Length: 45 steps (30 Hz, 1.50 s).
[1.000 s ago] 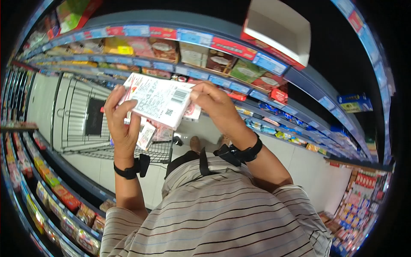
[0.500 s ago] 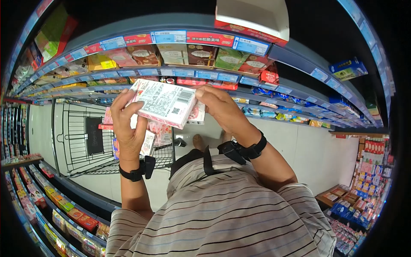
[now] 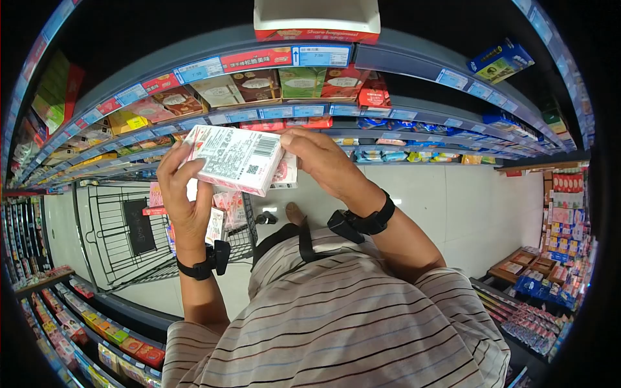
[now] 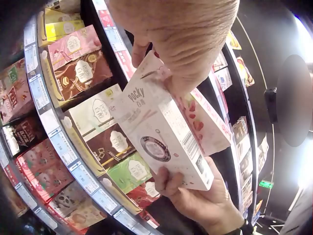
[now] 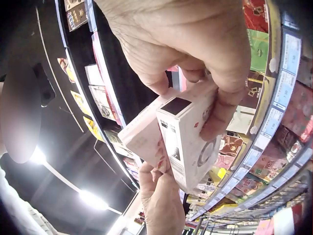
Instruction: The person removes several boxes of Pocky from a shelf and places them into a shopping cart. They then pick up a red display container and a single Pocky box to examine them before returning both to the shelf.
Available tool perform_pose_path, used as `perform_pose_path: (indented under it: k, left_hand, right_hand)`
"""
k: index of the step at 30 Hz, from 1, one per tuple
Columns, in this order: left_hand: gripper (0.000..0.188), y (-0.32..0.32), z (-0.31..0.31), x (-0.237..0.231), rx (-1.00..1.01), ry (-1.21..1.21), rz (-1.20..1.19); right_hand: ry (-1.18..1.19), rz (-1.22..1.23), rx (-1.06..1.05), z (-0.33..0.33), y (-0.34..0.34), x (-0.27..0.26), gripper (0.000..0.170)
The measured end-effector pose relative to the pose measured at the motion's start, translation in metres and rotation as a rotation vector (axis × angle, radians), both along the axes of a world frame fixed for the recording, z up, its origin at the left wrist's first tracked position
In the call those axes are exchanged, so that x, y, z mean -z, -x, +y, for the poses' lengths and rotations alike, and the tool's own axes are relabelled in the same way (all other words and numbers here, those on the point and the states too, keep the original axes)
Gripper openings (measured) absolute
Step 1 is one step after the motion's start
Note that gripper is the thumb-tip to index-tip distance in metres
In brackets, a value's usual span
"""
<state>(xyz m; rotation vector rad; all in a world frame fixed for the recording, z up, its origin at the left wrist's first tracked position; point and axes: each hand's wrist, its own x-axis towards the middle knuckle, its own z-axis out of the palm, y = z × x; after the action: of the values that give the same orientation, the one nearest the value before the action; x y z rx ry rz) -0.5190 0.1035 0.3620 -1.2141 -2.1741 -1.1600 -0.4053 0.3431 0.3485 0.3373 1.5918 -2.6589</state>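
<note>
Two Pocky boxes are held together in front of the chest. The upper strawberry box (image 3: 236,155) has its printed back and barcode turned up in the head view. A second white Pocky box (image 4: 154,132) lies against its underside, its front logo visible in the left wrist view. My left hand (image 3: 183,194) grips the left end of the pair, thumb on the printed back. At the other end my right hand (image 3: 326,168) holds the pair; its fingers curl over the white box's front in the right wrist view.
Below the hands stands a wire shopping cart (image 3: 116,226) with several boxes (image 3: 229,210) inside. Stocked shelves (image 3: 259,116) run along the front, an open display carton (image 3: 317,19) on top. Another shelf (image 3: 110,330) stands at lower left. Tiled floor (image 3: 446,213) shows at right.
The shelves and display carton have shifted left in the head view as the camera turned right. Both hands keep hold of the boxes, nearly unmoved before the body.
</note>
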Motion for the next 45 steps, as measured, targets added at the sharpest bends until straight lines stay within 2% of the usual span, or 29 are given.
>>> perform_pose_path:
  k: [6, 9, 18, 33, 39, 45]
  left_hand:
    - [0.044, -0.017, 0.025, -0.010, 0.020, 0.011, -0.020]
    - [0.044, -0.023, 0.038, -0.010, 0.050, -0.002, -0.018]
    - [0.044, -0.032, 0.060, -0.017, 0.055, -0.013, -0.036]
    - [0.042, -0.020, 0.017, -0.007, -0.032, -0.016, -0.055]
    - [0.043, -0.011, -0.005, 0.000, -0.053, -0.024, -0.077]
    - [0.044, -0.002, -0.018, 0.005, -0.057, -0.023, -0.098]
  right_hand:
    - [-0.021, 0.012, -0.015, 0.030, -0.017, 0.002, 0.038]
    - [0.103, -0.038, 0.083, 0.036, -0.025, -0.001, 0.032]
    - [0.132, -0.012, 0.080, 0.058, -0.040, -0.007, 0.037]
    - [0.081, -0.041, -0.014, 0.024, -0.007, -0.002, 0.033]
    - [-0.016, -0.085, -0.055, 0.017, 0.010, 0.020, 0.032]
    - [0.074, -0.084, -0.065, 0.000, 0.019, 0.010, 0.032]
